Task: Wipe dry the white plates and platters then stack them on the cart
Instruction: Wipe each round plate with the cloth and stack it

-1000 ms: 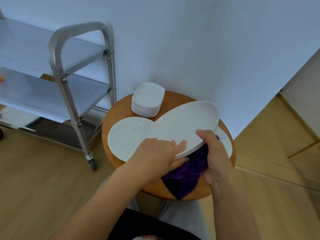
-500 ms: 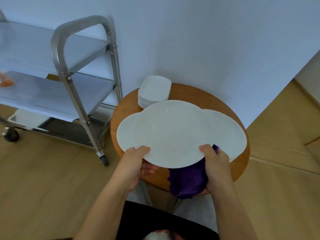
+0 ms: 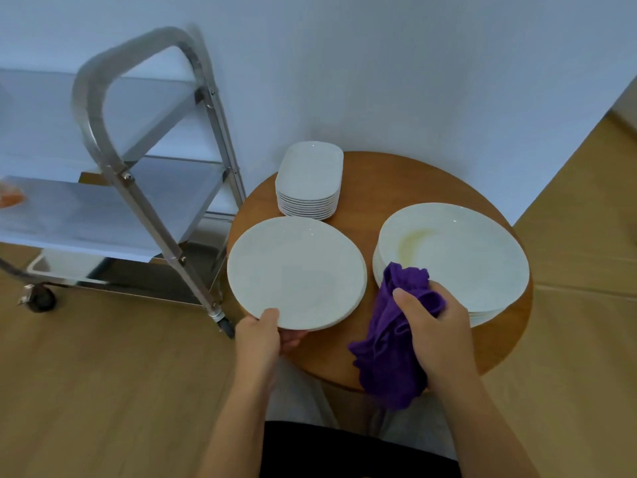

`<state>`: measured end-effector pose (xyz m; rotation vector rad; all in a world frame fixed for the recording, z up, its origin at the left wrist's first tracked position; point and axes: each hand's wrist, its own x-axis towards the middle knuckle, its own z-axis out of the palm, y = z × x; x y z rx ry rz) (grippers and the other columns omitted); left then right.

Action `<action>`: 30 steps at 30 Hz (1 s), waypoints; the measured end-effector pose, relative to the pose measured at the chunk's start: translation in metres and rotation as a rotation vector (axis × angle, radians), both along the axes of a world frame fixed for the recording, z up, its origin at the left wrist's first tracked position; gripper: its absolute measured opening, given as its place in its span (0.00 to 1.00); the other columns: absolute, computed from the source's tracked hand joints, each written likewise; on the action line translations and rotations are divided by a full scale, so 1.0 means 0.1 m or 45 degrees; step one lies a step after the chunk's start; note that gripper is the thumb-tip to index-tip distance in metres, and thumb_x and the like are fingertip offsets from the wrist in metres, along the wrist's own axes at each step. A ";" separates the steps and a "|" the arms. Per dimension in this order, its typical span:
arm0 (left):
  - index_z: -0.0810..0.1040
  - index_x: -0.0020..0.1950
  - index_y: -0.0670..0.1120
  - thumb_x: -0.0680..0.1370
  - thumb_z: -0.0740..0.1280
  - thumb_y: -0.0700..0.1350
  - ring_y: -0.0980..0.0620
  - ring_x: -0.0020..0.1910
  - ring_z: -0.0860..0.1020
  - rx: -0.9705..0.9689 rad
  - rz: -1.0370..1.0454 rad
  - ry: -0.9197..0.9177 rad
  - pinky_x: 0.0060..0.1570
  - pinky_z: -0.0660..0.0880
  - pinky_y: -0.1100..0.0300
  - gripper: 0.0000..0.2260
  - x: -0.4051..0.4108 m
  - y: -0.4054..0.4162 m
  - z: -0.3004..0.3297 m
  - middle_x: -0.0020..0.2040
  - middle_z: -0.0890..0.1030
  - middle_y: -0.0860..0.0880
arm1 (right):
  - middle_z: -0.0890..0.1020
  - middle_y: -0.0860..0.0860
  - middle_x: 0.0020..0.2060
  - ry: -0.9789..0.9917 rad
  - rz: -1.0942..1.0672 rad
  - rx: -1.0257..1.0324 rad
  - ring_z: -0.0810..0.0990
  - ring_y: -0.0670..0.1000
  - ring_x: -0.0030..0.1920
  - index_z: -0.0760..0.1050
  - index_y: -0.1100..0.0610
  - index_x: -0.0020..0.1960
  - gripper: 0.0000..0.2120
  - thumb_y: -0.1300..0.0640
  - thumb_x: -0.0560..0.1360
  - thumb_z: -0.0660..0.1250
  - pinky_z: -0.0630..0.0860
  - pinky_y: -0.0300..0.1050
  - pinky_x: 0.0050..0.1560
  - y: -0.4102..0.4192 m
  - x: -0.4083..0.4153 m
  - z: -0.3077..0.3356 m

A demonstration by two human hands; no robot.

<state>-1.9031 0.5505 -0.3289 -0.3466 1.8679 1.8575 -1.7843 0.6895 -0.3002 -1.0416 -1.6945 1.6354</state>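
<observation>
A round white plate (image 3: 296, 270) lies on top of a short pile at the left of the round wooden table (image 3: 389, 181). My left hand (image 3: 260, 334) pinches its near rim, thumb on top. My right hand (image 3: 436, 327) is closed around a bunched purple cloth (image 3: 389, 353), which hangs over the table's near edge. To the right sits a second pile of round white plates (image 3: 458, 257); the top one carries a yellowish smear. A stack of small rectangular white platters (image 3: 310, 177) stands at the back of the table.
A steel cart (image 3: 113, 174) with several shelves stands on castors left of the table, its near leg close to the table edge. Something white lies on its bottom shelf (image 3: 65, 265). A white wall runs behind; wooden floor surrounds the table.
The plate held up in both hands has come down onto the left pile. My right hand let go of it and drew back with the cloth; the right pile is now uncovered.
</observation>
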 end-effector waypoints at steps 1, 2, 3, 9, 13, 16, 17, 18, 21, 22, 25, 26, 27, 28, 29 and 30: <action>0.68 0.48 0.45 0.80 0.56 0.39 0.53 0.23 0.80 -0.021 -0.004 -0.008 0.22 0.75 0.65 0.04 -0.04 0.01 -0.03 0.34 0.81 0.46 | 0.79 0.46 0.33 0.008 0.002 -0.002 0.78 0.46 0.37 0.75 0.49 0.41 0.04 0.55 0.75 0.68 0.74 0.34 0.31 0.00 0.00 -0.02; 0.68 0.48 0.45 0.80 0.56 0.40 0.54 0.23 0.80 -0.047 -0.011 -0.009 0.22 0.76 0.64 0.03 -0.07 0.02 -0.06 0.35 0.80 0.46 | 0.79 0.47 0.32 0.017 0.004 -0.003 0.78 0.45 0.35 0.75 0.50 0.40 0.05 0.55 0.74 0.68 0.73 0.32 0.30 -0.01 0.01 -0.04; 0.68 0.48 0.45 0.80 0.56 0.40 0.53 0.24 0.80 -0.083 -0.021 -0.001 0.22 0.76 0.63 0.03 -0.10 0.02 -0.10 0.35 0.80 0.45 | 0.79 0.47 0.32 0.022 0.004 -0.008 0.78 0.44 0.34 0.75 0.50 0.40 0.05 0.56 0.74 0.68 0.73 0.32 0.29 -0.01 0.01 -0.05; 0.73 0.38 0.41 0.77 0.54 0.42 0.49 0.23 0.78 -0.546 -0.212 0.193 0.28 0.71 0.61 0.12 -0.28 0.04 -0.23 0.22 0.79 0.47 | 0.79 0.46 0.32 0.031 0.000 -0.036 0.78 0.45 0.35 0.75 0.49 0.41 0.04 0.56 0.75 0.67 0.74 0.32 0.30 -0.01 -0.05 -0.10; 0.76 0.35 0.40 0.77 0.55 0.45 0.52 0.23 0.76 -0.776 -0.327 0.293 0.28 0.68 0.61 0.16 -0.31 0.04 -0.27 0.20 0.78 0.50 | 0.79 0.46 0.34 0.041 0.015 -0.029 0.79 0.46 0.36 0.75 0.49 0.43 0.03 0.55 0.75 0.67 0.74 0.32 0.30 -0.02 -0.10 -0.12; 0.77 0.34 0.40 0.78 0.55 0.48 0.51 0.27 0.77 -0.911 -0.339 0.343 0.29 0.68 0.61 0.19 -0.29 0.03 -0.28 0.21 0.78 0.49 | 0.79 0.47 0.34 0.039 0.033 -0.010 0.79 0.45 0.36 0.75 0.49 0.42 0.04 0.55 0.76 0.67 0.74 0.32 0.30 -0.04 -0.12 -0.14; 0.77 0.35 0.41 0.78 0.55 0.49 0.50 0.29 0.77 -0.984 -0.357 0.366 0.29 0.68 0.61 0.20 -0.29 0.02 -0.27 0.23 0.78 0.49 | 0.79 0.46 0.34 0.037 0.038 -0.005 0.79 0.44 0.36 0.75 0.49 0.42 0.04 0.55 0.75 0.67 0.74 0.32 0.30 -0.05 -0.13 -0.14; 0.78 0.36 0.41 0.78 0.55 0.51 0.50 0.31 0.77 -1.052 -0.380 0.385 0.30 0.68 0.61 0.20 -0.29 0.01 -0.27 0.26 0.79 0.49 | 0.79 0.45 0.34 0.036 0.039 -0.005 0.79 0.44 0.36 0.75 0.48 0.41 0.05 0.55 0.75 0.67 0.75 0.32 0.31 -0.06 -0.13 -0.15; 0.76 0.42 0.41 0.78 0.55 0.54 0.48 0.36 0.77 -1.210 -0.453 0.394 0.32 0.68 0.60 0.19 -0.33 0.00 -0.28 0.35 0.79 0.46 | 0.79 0.44 0.34 0.031 0.025 -0.018 0.79 0.47 0.38 0.74 0.46 0.41 0.06 0.55 0.75 0.67 0.76 0.36 0.35 -0.07 -0.15 -0.16; 0.76 0.43 0.42 0.78 0.55 0.55 0.49 0.36 0.76 -1.267 -0.492 0.396 0.32 0.68 0.60 0.18 -0.35 0.00 -0.28 0.37 0.79 0.46 | 0.79 0.44 0.35 0.030 0.020 -0.019 0.79 0.48 0.39 0.74 0.46 0.41 0.06 0.55 0.75 0.67 0.76 0.37 0.36 -0.07 -0.15 -0.16; 0.77 0.46 0.42 0.77 0.55 0.57 0.48 0.40 0.78 -1.375 -0.644 0.385 0.34 0.68 0.59 0.20 -0.38 0.00 -0.29 0.40 0.81 0.46 | 0.79 0.45 0.36 0.033 0.016 -0.015 0.79 0.49 0.40 0.74 0.46 0.42 0.06 0.55 0.76 0.67 0.77 0.38 0.37 -0.07 -0.16 -0.14; 0.77 0.47 0.42 0.78 0.55 0.58 0.48 0.42 0.79 -1.388 -0.677 0.377 0.36 0.70 0.58 0.21 -0.38 0.00 -0.29 0.42 0.82 0.46 | 0.79 0.46 0.36 0.038 0.019 -0.012 0.79 0.49 0.40 0.74 0.47 0.42 0.06 0.55 0.76 0.67 0.76 0.38 0.37 -0.07 -0.16 -0.13; 0.77 0.49 0.42 0.78 0.54 0.60 0.47 0.43 0.79 -1.400 -0.698 0.366 0.39 0.72 0.57 0.23 -0.37 0.00 -0.27 0.43 0.82 0.45 | 0.79 0.47 0.36 0.043 0.023 -0.011 0.79 0.49 0.39 0.74 0.47 0.42 0.06 0.55 0.76 0.66 0.76 0.39 0.37 -0.07 -0.16 -0.13; 0.77 0.49 0.43 0.78 0.53 0.61 0.47 0.44 0.79 -1.412 -0.713 0.356 0.42 0.73 0.57 0.24 -0.35 0.00 -0.25 0.43 0.82 0.46 | 0.79 0.47 0.36 0.047 0.024 -0.011 0.79 0.49 0.39 0.73 0.47 0.42 0.06 0.55 0.76 0.66 0.76 0.38 0.36 -0.07 -0.16 -0.12; 0.77 0.49 0.43 0.78 0.53 0.62 0.48 0.43 0.79 -1.423 -0.718 0.357 0.42 0.73 0.56 0.25 -0.32 0.01 -0.20 0.43 0.81 0.46 | 0.79 0.46 0.36 0.051 0.021 -0.011 0.79 0.48 0.39 0.73 0.47 0.41 0.06 0.55 0.76 0.66 0.76 0.36 0.35 -0.06 -0.15 -0.10; 0.77 0.46 0.44 0.78 0.52 0.63 0.49 0.41 0.79 -1.422 -0.697 0.389 0.40 0.73 0.57 0.24 -0.28 0.04 -0.15 0.41 0.80 0.47 | 0.78 0.46 0.36 0.053 0.015 -0.008 0.79 0.48 0.38 0.73 0.47 0.41 0.06 0.55 0.76 0.66 0.76 0.34 0.34 -0.06 -0.14 -0.09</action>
